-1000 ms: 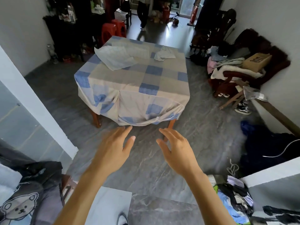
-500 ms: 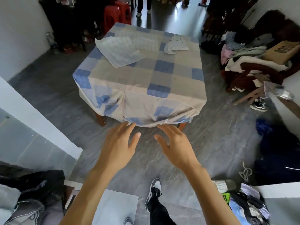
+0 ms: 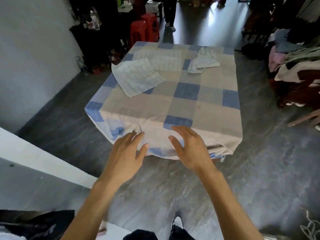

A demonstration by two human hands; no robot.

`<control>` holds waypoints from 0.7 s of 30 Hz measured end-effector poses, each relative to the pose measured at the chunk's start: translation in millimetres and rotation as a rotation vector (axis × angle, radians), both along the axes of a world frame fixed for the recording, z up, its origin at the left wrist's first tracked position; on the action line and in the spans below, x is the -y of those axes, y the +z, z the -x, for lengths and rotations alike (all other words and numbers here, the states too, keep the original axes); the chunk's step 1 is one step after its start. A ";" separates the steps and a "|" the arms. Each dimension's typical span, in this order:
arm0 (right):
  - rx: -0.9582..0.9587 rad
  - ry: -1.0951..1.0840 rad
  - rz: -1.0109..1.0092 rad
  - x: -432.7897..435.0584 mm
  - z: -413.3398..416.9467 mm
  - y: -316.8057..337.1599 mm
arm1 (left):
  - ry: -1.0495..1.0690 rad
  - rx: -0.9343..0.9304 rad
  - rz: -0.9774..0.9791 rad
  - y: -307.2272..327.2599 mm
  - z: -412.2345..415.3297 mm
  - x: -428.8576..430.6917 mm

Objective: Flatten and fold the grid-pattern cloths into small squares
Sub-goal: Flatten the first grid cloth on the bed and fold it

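The left hand (image 3: 124, 156) and right hand (image 3: 190, 149) are held out side by side, fingers spread, holding nothing, at the bench's (image 3: 207, 108) near edge. Well beyond them lie a spread grid-pattern cloth (image 3: 138, 77), far left, and a crumpled grid-pattern cloth (image 3: 202, 64), far right.

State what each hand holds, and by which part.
Nothing. The left hand and right hand are open by the tablecloth edge, clear of the grid cloths.

Daylight entering from far end; bright glare on glossy floor (image 3: 213, 18) beyond tabletop (image 3: 190, 108). Dark upper background. Evenly lit, softly shadowed foreground. Mild motion blur throughout. Wide-angle bowing along edges.
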State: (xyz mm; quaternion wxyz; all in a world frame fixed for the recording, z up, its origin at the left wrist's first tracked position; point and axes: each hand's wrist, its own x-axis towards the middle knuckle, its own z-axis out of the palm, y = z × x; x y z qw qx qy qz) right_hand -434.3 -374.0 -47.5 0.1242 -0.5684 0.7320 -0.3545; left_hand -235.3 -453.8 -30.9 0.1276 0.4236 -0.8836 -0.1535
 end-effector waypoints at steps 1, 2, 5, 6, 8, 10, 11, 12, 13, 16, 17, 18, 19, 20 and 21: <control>0.000 0.006 -0.007 7.7 6.4 -0.5 | 0.001 -0.001 -0.002 -1.0 6.0 7.4; 0.007 0.012 -0.006 14.9 12.0 -0.9 | -0.001 -0.002 -0.008 -2.3 11.4 14.6; 0.017 0.015 0.003 37.4 26.3 -3.0 | 0.009 -0.008 -0.037 -6.3 26.8 37.8; 0.016 0.013 0.000 45.9 30.9 -4.8 | 0.011 -0.009 -0.048 -8.8 30.6 46.4; 0.030 0.005 -0.016 63.7 38.8 -9.4 | 0.010 -0.009 -0.064 -14.6 36.3 64.2; 0.049 -0.004 -0.041 82.2 43.2 -13.4 | 0.013 -0.006 -0.083 -20.9 39.2 84.8; 0.050 -0.004 -0.056 91.6 44.2 -14.6 | 0.022 -0.008 -0.097 -23.3 40.0 95.8; 0.045 0.000 -0.074 101.9 44.6 -15.1 | 0.034 -0.015 -0.114 -25.5 40.5 106.9; 0.038 0.005 -0.089 113.3 44.6 -15.4 | 0.045 -0.023 -0.127 -27.8 40.5 118.5; 0.012 -0.001 -0.114 149.9 43.3 -15.3 | 0.047 -0.038 -0.117 -32.0 41.0 154.7; 0.001 -0.006 -0.121 163.2 41.7 -15.0 | 0.042 -0.046 -0.118 -32.2 40.4 168.7; -0.012 -0.010 -0.132 178.0 38.9 -13.3 | 0.041 -0.057 -0.123 -31.9 39.3 185.2; -0.027 -0.010 -0.146 193.7 35.6 -11.6 | 0.046 -0.069 -0.128 -30.8 37.6 202.2; -0.045 -0.009 -0.158 208.9 31.9 -9.6 | 0.051 -0.080 -0.130 -29.3 35.9 218.4; -0.063 -0.009 -0.163 223.7 27.9 -7.4 | 0.051 -0.086 -0.130 -28.6 34.0 234.3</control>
